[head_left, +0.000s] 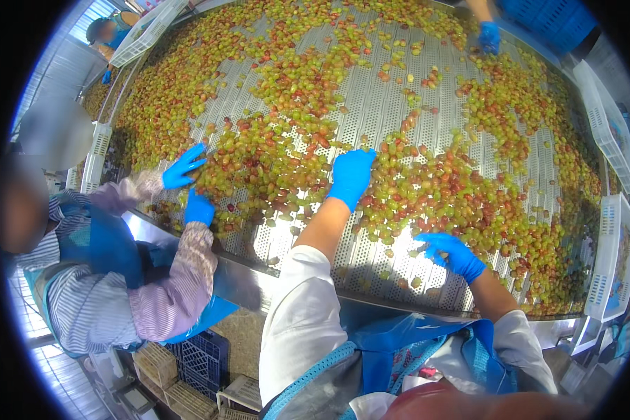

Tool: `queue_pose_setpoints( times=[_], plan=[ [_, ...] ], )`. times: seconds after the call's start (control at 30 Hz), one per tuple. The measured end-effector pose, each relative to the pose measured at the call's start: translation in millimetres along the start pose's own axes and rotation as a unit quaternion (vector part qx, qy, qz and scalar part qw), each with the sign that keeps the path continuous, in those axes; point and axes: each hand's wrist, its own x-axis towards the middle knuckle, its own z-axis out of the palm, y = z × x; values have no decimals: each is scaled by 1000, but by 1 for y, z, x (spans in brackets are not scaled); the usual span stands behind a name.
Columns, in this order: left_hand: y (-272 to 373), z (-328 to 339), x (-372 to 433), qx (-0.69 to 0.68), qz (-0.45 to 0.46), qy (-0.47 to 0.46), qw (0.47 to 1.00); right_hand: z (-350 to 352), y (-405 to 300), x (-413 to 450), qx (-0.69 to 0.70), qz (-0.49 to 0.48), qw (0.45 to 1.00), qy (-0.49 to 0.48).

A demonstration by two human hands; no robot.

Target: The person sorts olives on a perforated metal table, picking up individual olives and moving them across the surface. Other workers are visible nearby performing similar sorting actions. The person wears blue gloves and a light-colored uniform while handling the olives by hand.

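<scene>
Red and green grapes (425, 191) lie loose in thick patches over a perforated metal conveyor (378, 268). My left hand (352, 176), in a blue glove, reaches out over the middle of the belt and touches the grapes at its fingertips; whether a grape is between the fingers is not visible. Nearer the belt's front edge, my right hand (451, 254), also gloved in blue, hovers at the lower border of the grape patch with its fingers apart and bent. It holds nothing that can be seen.
A co-worker's two blue-gloved hands (198, 209) work among grapes at left. Another person's gloved hand (489, 38) is at the far right side. White plastic crates (611, 257) line the right edge, with a dark blue crate (202, 362) on the floor. The metal rim (247, 281) runs before me.
</scene>
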Motion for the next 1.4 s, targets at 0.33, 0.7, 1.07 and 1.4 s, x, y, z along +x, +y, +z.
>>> queue_pose_setpoints(
  times=[0.33, 0.7, 1.07, 1.4],
  plan=[
    [14, -42, -39, -254, -55, -14, 966, 17, 6, -33, 255, -110, 958, 77],
    [56, -85, -76, -401, -24, 167, 900, 89, 25, -23, 421, -48, 904, -55],
    [-66, -29, 17, -98, -98, 196, 971, 120, -3, -33, 62, -179, 978, 86],
    [73, -72, -153, -309, 156, -179, 921, 142, 10, -12, -94, -157, 959, 217]
  ],
)
